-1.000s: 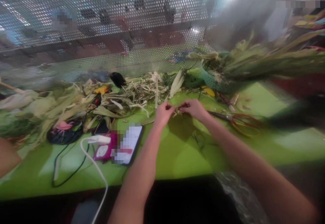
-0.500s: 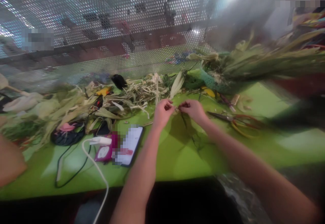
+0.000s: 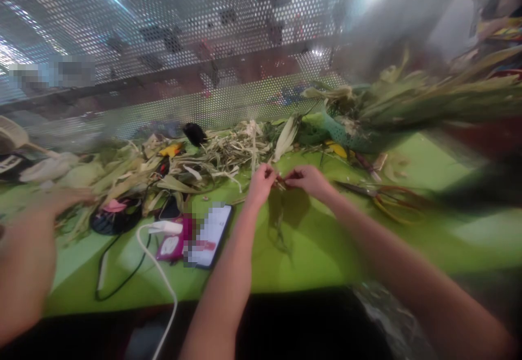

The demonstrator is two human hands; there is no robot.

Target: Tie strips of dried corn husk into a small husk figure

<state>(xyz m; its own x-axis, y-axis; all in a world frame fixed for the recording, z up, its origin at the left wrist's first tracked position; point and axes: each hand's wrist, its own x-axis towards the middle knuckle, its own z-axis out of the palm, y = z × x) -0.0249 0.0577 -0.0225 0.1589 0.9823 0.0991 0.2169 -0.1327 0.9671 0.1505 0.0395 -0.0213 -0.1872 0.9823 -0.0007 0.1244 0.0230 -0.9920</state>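
My left hand (image 3: 261, 179) is closed in a pinch over the green table (image 3: 318, 262), a little left of my right hand (image 3: 306, 179), whose fingers also pinch. Between them runs a small brownish plant strand (image 3: 280, 182), too blurred to name more exactly. Thin dark green ends (image 3: 279, 232) dangle below it over the shadow on the table. Just behind the fingers stands a pale corn husk (image 3: 286, 138). A pair of scissors (image 3: 391, 199) with orange-yellow handles lies to the right of my right hand.
A heap of dried husk strips (image 3: 220, 150) stretches across the back. A phone (image 3: 212, 232), a purple packet (image 3: 174, 240) and a white cable (image 3: 157, 270) lie left of my forearm. Another person's arm (image 3: 28, 256) reaches in at left. A green basket (image 3: 345, 129) holds long husks.
The strand's hanging ends have swung left, and my hands have dropped slightly. The other person's arm has reached further in from the left over the husks.
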